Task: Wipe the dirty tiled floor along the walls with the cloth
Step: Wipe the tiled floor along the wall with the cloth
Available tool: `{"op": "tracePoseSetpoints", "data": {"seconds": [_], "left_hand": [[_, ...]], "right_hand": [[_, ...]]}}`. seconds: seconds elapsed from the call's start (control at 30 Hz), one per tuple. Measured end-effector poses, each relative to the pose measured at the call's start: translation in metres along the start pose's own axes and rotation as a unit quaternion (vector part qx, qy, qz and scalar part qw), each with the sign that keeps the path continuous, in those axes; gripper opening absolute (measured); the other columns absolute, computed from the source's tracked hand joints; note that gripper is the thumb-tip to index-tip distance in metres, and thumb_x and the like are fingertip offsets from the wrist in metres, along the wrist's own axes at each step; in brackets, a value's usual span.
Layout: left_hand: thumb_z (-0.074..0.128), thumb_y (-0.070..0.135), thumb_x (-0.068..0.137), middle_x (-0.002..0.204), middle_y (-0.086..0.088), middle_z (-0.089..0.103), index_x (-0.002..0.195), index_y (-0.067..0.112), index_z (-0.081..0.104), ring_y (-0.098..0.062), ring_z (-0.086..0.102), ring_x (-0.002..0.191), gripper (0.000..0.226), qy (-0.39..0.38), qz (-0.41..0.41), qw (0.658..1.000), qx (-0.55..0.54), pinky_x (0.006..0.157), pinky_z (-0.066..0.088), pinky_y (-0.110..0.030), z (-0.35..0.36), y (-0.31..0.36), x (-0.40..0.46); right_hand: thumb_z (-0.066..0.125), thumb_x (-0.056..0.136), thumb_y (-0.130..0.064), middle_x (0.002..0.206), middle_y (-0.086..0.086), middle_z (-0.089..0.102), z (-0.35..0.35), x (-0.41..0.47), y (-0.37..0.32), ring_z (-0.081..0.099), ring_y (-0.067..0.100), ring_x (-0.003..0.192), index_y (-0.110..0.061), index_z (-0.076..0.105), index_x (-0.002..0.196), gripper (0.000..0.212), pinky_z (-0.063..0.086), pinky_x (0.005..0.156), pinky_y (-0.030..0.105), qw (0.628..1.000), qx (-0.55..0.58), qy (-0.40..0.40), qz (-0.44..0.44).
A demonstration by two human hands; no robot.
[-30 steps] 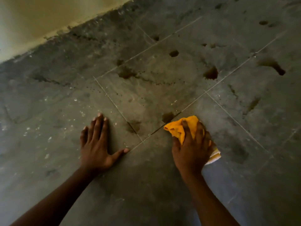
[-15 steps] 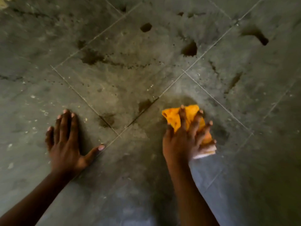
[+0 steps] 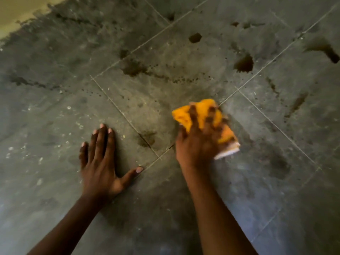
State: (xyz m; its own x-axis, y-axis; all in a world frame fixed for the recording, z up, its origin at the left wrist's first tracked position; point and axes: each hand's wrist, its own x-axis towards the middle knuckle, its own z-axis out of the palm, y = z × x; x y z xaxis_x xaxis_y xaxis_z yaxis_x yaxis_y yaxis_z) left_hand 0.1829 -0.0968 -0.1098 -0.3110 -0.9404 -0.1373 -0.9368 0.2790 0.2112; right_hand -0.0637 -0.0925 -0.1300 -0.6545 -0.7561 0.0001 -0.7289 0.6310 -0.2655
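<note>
A crumpled yellow-orange cloth (image 3: 185,115) with a white edge lies on the grey tiled floor (image 3: 165,89) just right of centre. My right hand (image 3: 198,142) presses down on it with fingers spread over the top, and the hand is blurred. My left hand (image 3: 100,161) lies flat on the floor to the left, palm down, fingers apart, holding nothing. Dark brown stains mark the tiles beyond the cloth, the nearest a smear (image 3: 147,137) by the grout line between my hands.
A pale wall (image 3: 16,10) meets the floor at the top left corner. Larger dark blotches (image 3: 243,63) and a speckled trail (image 3: 174,78) lie farther out. White specks (image 3: 39,160) dot the tile left of my left hand.
My right hand has pushed the cloth away from me along the grout line. My left hand has stayed planted. The view has swung, so the wall shows again at top left.
</note>
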Motion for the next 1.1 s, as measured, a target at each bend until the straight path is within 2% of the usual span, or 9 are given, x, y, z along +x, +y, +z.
{"op": "tracePoseSetpoints", "data": {"seconds": [0.1,0.17,0.37,0.47,0.6,0.7,0.83,0.97,1.1], "left_hand": [[0.04,0.093,0.076,0.177,-0.005,-0.008,0.169,0.017,0.001,-0.025,-0.007,0.164,0.127,-0.003,0.002,1.0,-0.006,0.13,0.006,-0.059,0.001,-0.003,-0.002],[0.039,0.093,0.078,0.177,-0.005,-0.007,0.169,0.017,0.002,-0.026,-0.007,0.164,0.124,-0.001,0.01,1.0,-0.024,0.13,0.008,-0.06,-0.002,-0.004,-0.004],[0.037,0.09,0.082,0.178,0.002,-0.007,0.169,0.024,0.003,-0.022,-0.006,0.164,0.114,0.0,0.054,0.998,-0.043,0.131,0.003,-0.051,-0.01,-0.005,0.015],[0.039,0.082,0.087,0.178,0.008,0.0,0.169,0.029,0.008,-0.019,0.001,0.164,0.103,0.013,0.054,0.997,-0.052,0.13,0.007,-0.05,-0.011,-0.046,0.007],[0.041,0.075,0.091,0.177,0.005,0.01,0.168,0.027,0.018,-0.019,0.007,0.164,0.094,0.015,0.099,0.993,-0.059,0.13,0.015,-0.056,-0.01,-0.052,0.013],[0.038,0.074,0.093,0.177,0.004,0.008,0.168,0.025,0.016,-0.02,0.004,0.164,0.092,0.021,0.094,0.994,-0.054,0.131,0.012,-0.056,-0.016,-0.056,0.011],[0.04,0.071,0.094,0.177,0.002,0.009,0.168,0.023,0.019,-0.021,0.006,0.164,0.091,0.037,0.104,0.992,-0.055,0.131,0.011,-0.055,-0.008,-0.059,0.008],[0.046,0.066,0.093,0.176,0.001,0.017,0.166,0.024,0.029,-0.02,0.013,0.163,0.085,0.067,0.066,0.992,-0.089,0.129,0.018,-0.056,-0.005,-0.06,0.008],[0.042,0.067,0.095,0.177,0.003,0.012,0.167,0.026,0.025,-0.019,0.009,0.164,0.084,0.057,0.045,0.992,-0.101,0.129,0.018,-0.058,-0.012,-0.064,0.006]], "right_hand": [[0.029,0.101,-0.068,0.174,-0.001,0.012,0.002,-0.056,-0.006,0.009,0.037,0.16,-0.053,0.021,0.159,0.061,0.008,0.118,0.074,0.982,-0.029,-0.04,-0.181],[0.032,0.1,-0.067,0.173,0.0,0.019,-0.011,-0.09,0.032,0.019,0.037,0.158,-0.054,0.021,0.159,0.061,0.015,0.116,0.075,0.977,-0.03,-0.028,-0.211],[0.043,0.094,-0.064,0.174,0.003,0.014,-0.013,0.0,0.001,0.011,0.044,0.158,-0.055,0.028,0.157,0.065,0.009,0.11,0.083,0.999,-0.013,0.021,0.047],[0.039,0.095,-0.069,0.174,0.0,0.014,0.011,-0.029,-0.062,0.008,0.039,0.159,-0.057,0.029,0.155,0.062,0.001,0.116,0.077,0.988,-0.02,-0.016,-0.153],[0.029,0.098,-0.072,0.174,-0.007,0.01,-0.005,-0.087,0.014,0.014,0.034,0.16,-0.062,0.022,0.155,0.058,0.009,0.116,0.076,0.955,-0.064,-0.062,-0.283],[0.042,0.095,-0.064,0.174,0.0,0.014,-0.016,-0.081,0.054,0.019,0.041,0.157,-0.055,0.035,0.154,0.06,0.012,0.112,0.081,0.979,-0.064,-0.034,-0.192],[0.044,0.092,-0.064,0.175,0.0,0.011,0.005,-0.04,-0.031,0.008,0.043,0.158,-0.057,0.029,0.155,0.065,0.006,0.112,0.083,0.999,-0.015,-0.015,-0.037],[0.042,0.096,-0.069,0.174,-0.003,0.016,0.015,-0.069,-0.071,0.015,0.038,0.159,-0.06,0.029,0.154,0.06,0.004,0.117,0.076,0.966,-0.036,-0.04,-0.252],[0.043,0.095,-0.071,0.172,-0.004,0.021,-0.004,-0.12,0.004,0.023,0.037,0.157,-0.059,0.035,0.152,0.059,0.014,0.115,0.076,0.957,-0.06,-0.039,-0.282]]}}
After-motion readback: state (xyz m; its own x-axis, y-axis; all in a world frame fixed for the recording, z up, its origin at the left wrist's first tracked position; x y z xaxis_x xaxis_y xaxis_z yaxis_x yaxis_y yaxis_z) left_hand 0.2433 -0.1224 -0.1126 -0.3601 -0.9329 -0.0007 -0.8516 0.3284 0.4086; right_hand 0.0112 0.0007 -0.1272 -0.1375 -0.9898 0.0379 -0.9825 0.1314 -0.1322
